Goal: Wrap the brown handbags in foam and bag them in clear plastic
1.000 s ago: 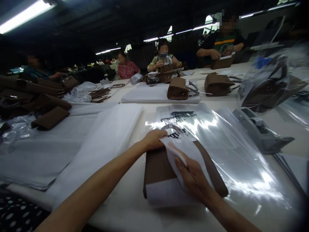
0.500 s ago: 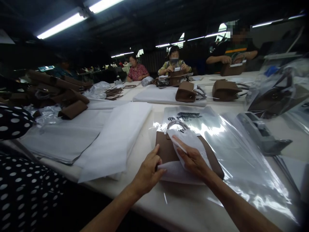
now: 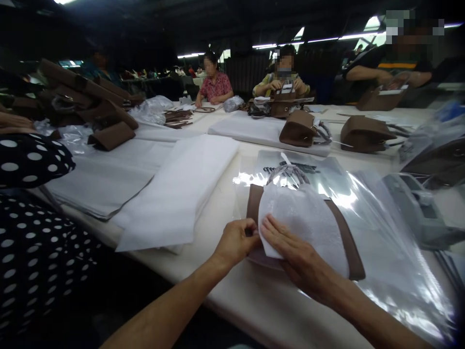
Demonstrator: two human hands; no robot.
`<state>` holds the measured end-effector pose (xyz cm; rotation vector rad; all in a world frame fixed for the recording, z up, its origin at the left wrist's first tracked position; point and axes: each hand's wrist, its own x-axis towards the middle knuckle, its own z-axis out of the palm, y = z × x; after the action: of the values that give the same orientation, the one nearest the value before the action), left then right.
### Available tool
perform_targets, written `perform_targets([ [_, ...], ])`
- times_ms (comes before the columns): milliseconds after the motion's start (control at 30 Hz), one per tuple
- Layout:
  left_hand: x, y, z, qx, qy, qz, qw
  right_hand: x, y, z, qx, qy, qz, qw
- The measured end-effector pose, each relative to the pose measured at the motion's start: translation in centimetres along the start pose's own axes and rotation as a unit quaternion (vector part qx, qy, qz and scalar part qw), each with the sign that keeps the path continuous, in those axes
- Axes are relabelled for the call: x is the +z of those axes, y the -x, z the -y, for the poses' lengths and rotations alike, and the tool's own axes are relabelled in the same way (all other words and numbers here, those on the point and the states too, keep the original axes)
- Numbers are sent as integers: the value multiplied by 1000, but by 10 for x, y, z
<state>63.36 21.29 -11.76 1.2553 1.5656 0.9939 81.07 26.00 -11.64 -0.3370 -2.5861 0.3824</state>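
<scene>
The right hand (image 3: 296,249) lies flat on white wrap (image 3: 308,218) over a brown handbag (image 3: 346,235) on the table (image 3: 218,208); the left hand (image 3: 236,242) curls at the bag's left edge, whether gripping anything I cannot tell. Clear plastic (image 3: 381,247) spreads rightward toward a grey device (image 3: 416,206), white sheets (image 3: 181,184) lie left, another brown bag (image 3: 298,128) beyond.

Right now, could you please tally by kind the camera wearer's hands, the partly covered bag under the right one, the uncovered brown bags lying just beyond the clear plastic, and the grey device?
Hands, left hand and right hand: 2
Partly covered bag: 1
Uncovered brown bags: 2
Grey device: 1
Total: 6
</scene>
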Motion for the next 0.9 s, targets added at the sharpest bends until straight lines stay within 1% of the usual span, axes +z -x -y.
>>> perform_targets([
  [67, -2, -6, 2, -12, 17, 1, 1000, 9, 2, 0, -16, 60, -5, 998],
  [100, -2, -9, 4, -16, 24, 3, 1000, 14, 2, 1, -13, 86, -7, 996],
  [200, -5, -18, 7, -23, 42, 18, 999, 28, 0, 5, 25, 150, -20, 988],
  [267, -8, -23, 8, -24, 52, 40, 998, 34, -2, 7, 43, 175, -29, 983],
  [400, -15, -26, 6, -26, 63, 84, 994, 37, -4, 8, 43, 189, -19, 981],
  [500, -21, -23, 1, -26, 59, 117, 991, 35, -6, 7, 42, 197, -6, 979],
  [533, -23, -21, 0, -21, 51, 118, 992, 35, -6, 7, 41, 201, -5, 979],
  [567, -24, -18, -1, -5, 34, 96, 995, 35, -6, 6, 41, 203, -5, 978],
  [600, -25, -14, 0, 26, 1, 54, 998, 35, -5, 6, 41, 205, -5, 978],
  [633, -25, -10, 1, 72, -47, 4, 996, 36, -5, 5, 41, 207, -6, 978],
  [667, -24, -7, 4, 134, -103, -37, 985, 37, -6, 4, 42, 209, -5, 977],
  [700, -24, -4, 8, 201, -156, -59, 965, 39, -6, 3, 42, 210, -5, 977],
  [733, -22, -2, 13, 265, -203, -57, 941, 39, -7, 2, 42, 210, -7, 977],
  [767, -21, -1, 18, 317, -237, -37, 918, 38, -9, 2, 44, 207, -10, 977],
  [800, -20, -1, 24, 354, -256, -16, 900, 36, -10, 2, 48, 198, -16, 979],
  [833, -19, -2, 30, 377, -263, -8, 888, 32, -11, 2, 52, 181, -22, 982],
  [900, -17, -6, 39, 396, -270, -22, 877, 17, -9, 7, 52, 123, -35, 990],
])
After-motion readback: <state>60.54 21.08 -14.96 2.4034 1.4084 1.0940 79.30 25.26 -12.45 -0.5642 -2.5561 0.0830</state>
